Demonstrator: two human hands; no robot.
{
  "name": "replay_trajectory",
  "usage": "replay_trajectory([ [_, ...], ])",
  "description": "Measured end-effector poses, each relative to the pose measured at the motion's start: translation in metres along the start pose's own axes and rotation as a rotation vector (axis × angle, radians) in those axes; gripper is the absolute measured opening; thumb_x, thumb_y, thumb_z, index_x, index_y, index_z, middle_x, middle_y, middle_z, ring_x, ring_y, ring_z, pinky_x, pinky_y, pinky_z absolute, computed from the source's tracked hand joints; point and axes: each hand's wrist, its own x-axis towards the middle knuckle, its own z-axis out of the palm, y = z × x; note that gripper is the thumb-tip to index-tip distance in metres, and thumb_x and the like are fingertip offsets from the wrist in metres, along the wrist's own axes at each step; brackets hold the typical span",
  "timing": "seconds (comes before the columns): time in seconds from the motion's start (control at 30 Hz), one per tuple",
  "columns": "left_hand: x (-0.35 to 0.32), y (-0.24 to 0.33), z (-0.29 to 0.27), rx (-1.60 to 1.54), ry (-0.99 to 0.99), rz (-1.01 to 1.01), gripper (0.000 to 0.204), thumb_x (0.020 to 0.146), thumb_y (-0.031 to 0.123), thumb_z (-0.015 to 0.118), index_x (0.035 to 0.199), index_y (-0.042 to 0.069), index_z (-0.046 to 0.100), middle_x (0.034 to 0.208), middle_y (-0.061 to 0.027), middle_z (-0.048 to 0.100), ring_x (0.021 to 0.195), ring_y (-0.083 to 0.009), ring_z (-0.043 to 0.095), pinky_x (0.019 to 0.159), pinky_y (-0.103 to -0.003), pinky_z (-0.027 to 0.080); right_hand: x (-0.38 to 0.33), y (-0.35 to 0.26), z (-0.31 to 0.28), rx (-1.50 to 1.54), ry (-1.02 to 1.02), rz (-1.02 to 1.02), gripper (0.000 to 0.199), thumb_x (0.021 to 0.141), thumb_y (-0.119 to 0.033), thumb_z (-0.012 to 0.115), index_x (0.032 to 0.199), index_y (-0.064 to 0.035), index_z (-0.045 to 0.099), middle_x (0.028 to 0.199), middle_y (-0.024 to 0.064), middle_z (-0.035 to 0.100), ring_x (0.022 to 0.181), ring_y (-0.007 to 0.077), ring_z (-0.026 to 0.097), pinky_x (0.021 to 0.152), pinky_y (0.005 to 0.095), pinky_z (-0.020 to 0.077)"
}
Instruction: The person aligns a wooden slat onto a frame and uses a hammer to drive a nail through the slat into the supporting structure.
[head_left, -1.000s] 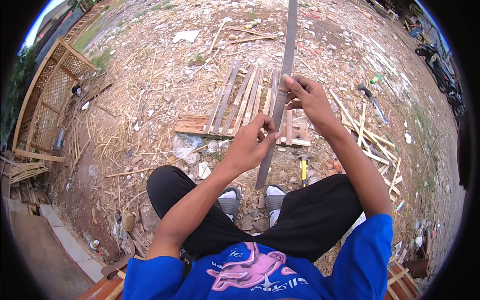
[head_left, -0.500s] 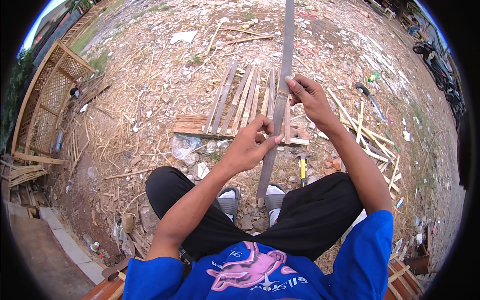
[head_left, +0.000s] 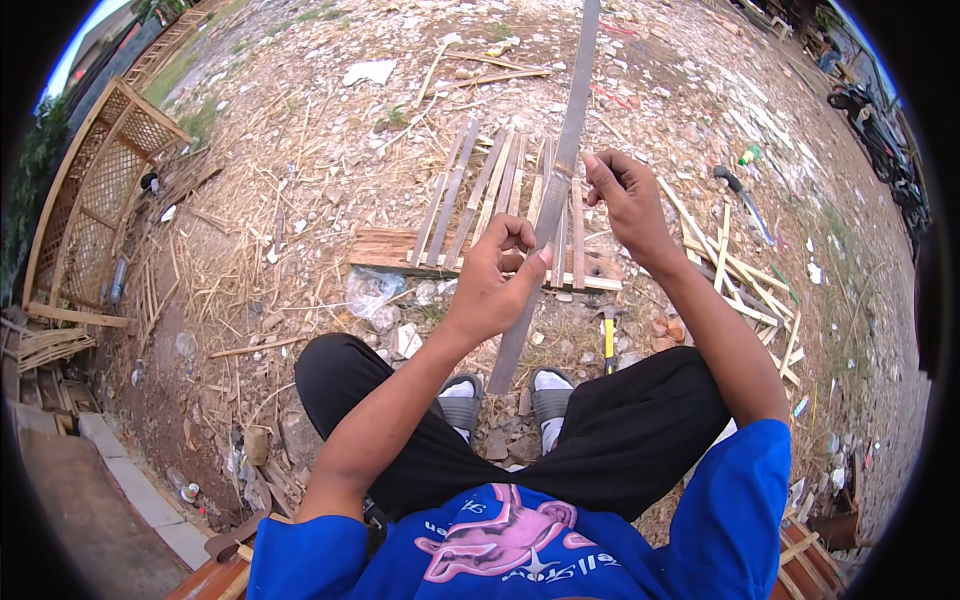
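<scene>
In front of me my left hand (head_left: pixel 500 275) pinches a long, flat grey-brown bamboo strip (head_left: pixel 570 130) low down, between thumb and curled fingers. The strip slants from between my shins up past the top edge of the picture, with a ridged joint about midway. Just right of that joint is my right hand (head_left: pixel 625 200), its fingers bent and its thumb tip close beside the strip. A narrow gap shows between them, and I see nothing in that hand. Beneath the strip, several bamboo strips (head_left: pixel 460 200) lie side by side across a wooden board (head_left: pixel 385 250).
A hammer (head_left: pixel 608 340) with a yellow and black handle lies near my right knee. Further right are a dark-handled saw (head_left: pixel 745 200) and a pile of split bamboo (head_left: pixel 735 270). A lattice panel (head_left: pixel 95 200) leans at the left. Rubble covers the ground.
The bamboo strip has tilted, its lower end swinging left and its upper end right. My right hand has come off it and shifted slightly right. My left hand keeps its pinch.
</scene>
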Motion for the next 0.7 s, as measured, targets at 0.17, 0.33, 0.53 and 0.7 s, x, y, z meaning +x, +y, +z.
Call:
replay_trajectory([
  [0.17, 0.003, 0.001, -0.002, -0.005, 0.02, -0.019, 0.02, 0.095, 0.007, 0.061, 0.103, 0.005, 0.043, 0.095, -0.0015, 0.053, 0.078, -0.006, 0.058, 0.065, -0.021, 0.049, -0.001, 0.006, -0.001, -0.172, -0.01, -0.045, 0.031, 0.098, -0.026, 0.061, 0.081, 0.0007, 0.061, 0.061, -0.0027, 0.05, 0.058, 0.0049, 0.046, 0.053, 0.0238, 0.0387],
  [0.33, 0.003, 0.007, 0.001, -0.097, 0.027, -0.071, 0.02, 0.096, 0.008, 0.058, 0.103, 0.006, 0.04, 0.094, -0.0033, 0.053, 0.074, -0.0085, 0.06, 0.067, -0.026, 0.058, -0.002, 0.001, -0.002, -0.302, -0.071, -0.068, 0.03, 0.096, -0.021, 0.062, 0.078, 0.0029, 0.059, 0.057, -0.0007, 0.048, 0.056, 0.0067, 0.04, 0.051, 0.0281, 0.0358],
  [0.53, 0.013, 0.008, -0.014, 0.005, 0.241, -0.064, 0.019, 0.095, 0.004, 0.056, 0.103, 0.007, 0.038, 0.087, -0.0024, 0.049, 0.065, -0.0072, 0.056, 0.054, -0.021, 0.051, -0.008, 0.002, -0.003, -0.514, -0.197, -0.115, 0.027, 0.094, -0.021, 0.063, 0.081, 0.003, 0.06, 0.058, 0.0082, 0.049, 0.054, 0.0126, 0.043, 0.053, 0.0318, 0.0383],
  [0.7, 0.0, 0.011, -0.013, 0.389, 0.232, 0.144, 0.027, 0.086, 0.001, 0.064, 0.101, 0.007, 0.043, 0.079, 0.0011, 0.041, 0.064, -0.0046, 0.041, 0.051, -0.02, 0.035, -0.001, 0.007, -0.006, -0.333, 0.028, -0.005, 0.035, 0.098, -0.032, 0.059, 0.085, 0.0006, 0.061, 0.068, 0.0063, 0.055, 0.06, 0.0124, 0.048, 0.058, 0.0306, 0.0427],
])
